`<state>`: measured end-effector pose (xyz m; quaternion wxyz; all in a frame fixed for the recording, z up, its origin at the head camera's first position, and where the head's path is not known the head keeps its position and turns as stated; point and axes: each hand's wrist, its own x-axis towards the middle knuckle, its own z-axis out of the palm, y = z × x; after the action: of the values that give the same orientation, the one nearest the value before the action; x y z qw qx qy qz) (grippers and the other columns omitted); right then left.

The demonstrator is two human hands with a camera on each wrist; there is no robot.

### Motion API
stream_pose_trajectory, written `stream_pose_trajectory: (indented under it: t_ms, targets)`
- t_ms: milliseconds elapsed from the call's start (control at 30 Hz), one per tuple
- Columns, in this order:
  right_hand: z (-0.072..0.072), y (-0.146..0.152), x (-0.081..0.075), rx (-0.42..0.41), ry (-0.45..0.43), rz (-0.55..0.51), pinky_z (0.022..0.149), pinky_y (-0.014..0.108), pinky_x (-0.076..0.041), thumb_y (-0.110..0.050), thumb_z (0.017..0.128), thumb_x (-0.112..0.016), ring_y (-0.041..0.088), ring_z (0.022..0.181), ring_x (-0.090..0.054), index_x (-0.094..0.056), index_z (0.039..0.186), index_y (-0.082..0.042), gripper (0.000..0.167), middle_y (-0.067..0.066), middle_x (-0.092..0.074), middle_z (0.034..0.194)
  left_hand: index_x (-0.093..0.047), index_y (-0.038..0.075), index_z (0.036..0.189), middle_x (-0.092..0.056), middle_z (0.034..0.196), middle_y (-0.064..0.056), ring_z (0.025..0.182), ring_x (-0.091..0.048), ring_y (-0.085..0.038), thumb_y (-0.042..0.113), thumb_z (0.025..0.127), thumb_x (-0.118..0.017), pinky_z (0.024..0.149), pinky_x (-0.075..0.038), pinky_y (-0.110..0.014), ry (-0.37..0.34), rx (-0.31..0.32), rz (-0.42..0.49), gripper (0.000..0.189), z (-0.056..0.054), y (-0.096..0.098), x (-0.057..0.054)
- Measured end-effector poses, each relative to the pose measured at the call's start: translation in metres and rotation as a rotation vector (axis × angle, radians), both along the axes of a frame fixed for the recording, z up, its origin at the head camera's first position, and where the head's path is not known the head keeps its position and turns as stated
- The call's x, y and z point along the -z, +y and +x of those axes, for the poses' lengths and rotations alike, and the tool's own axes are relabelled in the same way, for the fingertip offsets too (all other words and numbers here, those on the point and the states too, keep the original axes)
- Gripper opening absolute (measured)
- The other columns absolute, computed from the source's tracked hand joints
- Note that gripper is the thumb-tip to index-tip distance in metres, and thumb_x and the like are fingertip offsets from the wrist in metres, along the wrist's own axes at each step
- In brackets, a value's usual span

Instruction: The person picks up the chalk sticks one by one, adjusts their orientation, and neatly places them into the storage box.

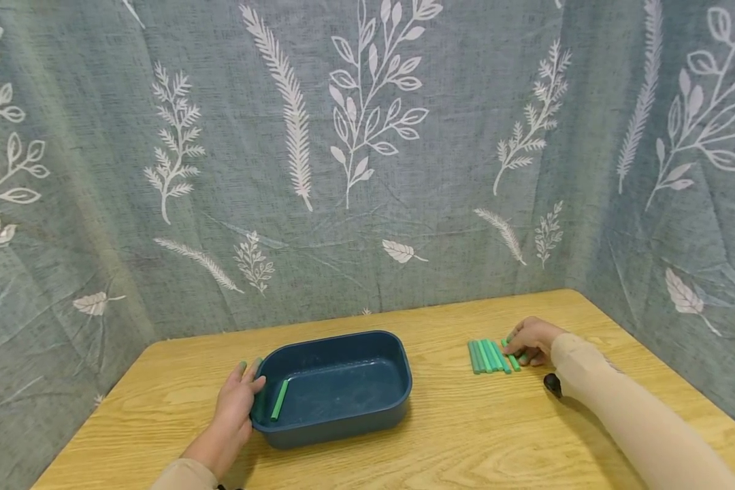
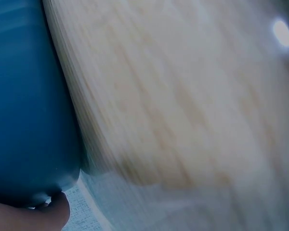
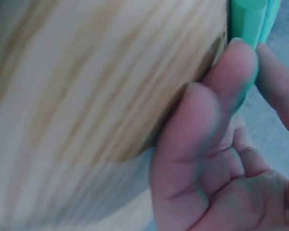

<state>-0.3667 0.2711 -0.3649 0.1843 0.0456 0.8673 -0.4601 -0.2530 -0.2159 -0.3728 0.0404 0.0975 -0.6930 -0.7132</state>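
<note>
Backdrop: grey-blue cloth with white leaf prints hangs behind and beside a pale wooden worktop (image 1: 465,435).
Left hand (image 1: 235,401): rests with relaxed fingers against the left wall of the tub, gripping nothing.
Tub (image 1: 367,408): dark blue plastic, low and rounded; probably light and apt to slide unless steadied.
Stick in tub (image 1: 280,399): one green stick lies near the left wall.
Row of sticks (image 1: 485,356): green, laid side by side on the worktop.
Right hand (image 1: 529,340): its fingertips (image 3: 238,60) pinch the rightmost stick (image 1: 511,356), a narrow grip.
Handling: the sticks look stiff, light and smooth; best pinched mid-length.
Black object (image 1: 552,384): small, by the right sleeve.
</note>
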Motion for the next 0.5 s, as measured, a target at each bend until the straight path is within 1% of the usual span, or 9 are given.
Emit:
stream_pose_trajectory:
  t_ms: [67,167,233,300,400,500]
  targets:
    - [0.000,-0.002,-0.002,-0.005,0.006,0.032,0.049,0.023,-0.041,-0.007,0.089,-0.070,0.011,0.051,-0.051,-0.057,0.085,-0.006,0.013,0.003,-0.057,0.065,0.012,0.001,0.151,0.001,0.158,-0.020,0.143,0.014,-0.040,0.004,0.104,-0.035,0.118,-0.005,-0.050,0.003,0.003,0.007,0.067,0.000,-0.001,0.001]
    - [-0.001,-0.004,-0.004,-0.022,0.013,0.086,0.049,0.024,-0.043,-0.006,0.090,-0.067,0.012,0.051,-0.053,-0.060,0.084,-0.005,0.009,0.004,-0.057,0.065,0.015,0.001,0.150,0.000,0.158,-0.020,0.143,0.012,-0.040,0.003,0.104,-0.035,0.118,-0.004,-0.050,0.007,0.009,0.015,0.068,0.000,-0.001,0.002]
    - [-0.002,-0.003,-0.005,-0.029,0.005,0.111,0.049,0.024,-0.044,-0.006,0.090,-0.065,0.012,0.051,-0.053,-0.062,0.082,-0.005,0.009,0.004,-0.057,0.064,0.016,0.001,0.150,0.000,0.158,-0.020,0.143,0.011,-0.040,0.003,0.104,-0.035,0.118,-0.004,-0.050,0.007,0.011,0.021,0.069,0.000,-0.001,0.002]
    - [-0.004,-0.002,-0.004,-0.032,-0.001,0.123,0.049,0.024,-0.045,-0.007,0.090,-0.064,0.012,0.051,-0.054,-0.063,0.078,-0.006,0.012,0.004,-0.058,0.063,0.016,0.002,0.150,0.000,0.158,-0.020,0.144,0.010,-0.040,0.003,0.104,-0.034,0.118,-0.006,-0.050,0.008,0.012,0.025,0.068,0.000,0.000,0.001]
    - [-0.006,0.002,-0.002,-0.023,-0.015,0.093,0.051,0.025,-0.048,-0.008,0.090,-0.063,0.013,0.053,-0.056,-0.064,0.079,-0.006,0.011,0.003,-0.059,0.064,0.016,0.002,0.150,-0.001,0.158,-0.020,0.144,0.009,-0.040,0.003,0.104,-0.034,0.118,-0.006,-0.049,0.010,0.015,0.028,0.069,0.000,0.000,0.001]
    - [-0.005,0.007,0.001,0.000,-0.034,-0.003,0.055,0.027,-0.050,-0.009,0.089,-0.063,0.016,0.060,-0.059,-0.062,0.087,-0.005,0.004,0.003,-0.058,0.070,0.018,0.002,0.150,-0.001,0.158,-0.019,0.144,0.009,-0.040,0.003,0.104,-0.034,0.118,-0.006,-0.049,0.010,0.020,0.029,0.069,0.000,-0.001,0.001]
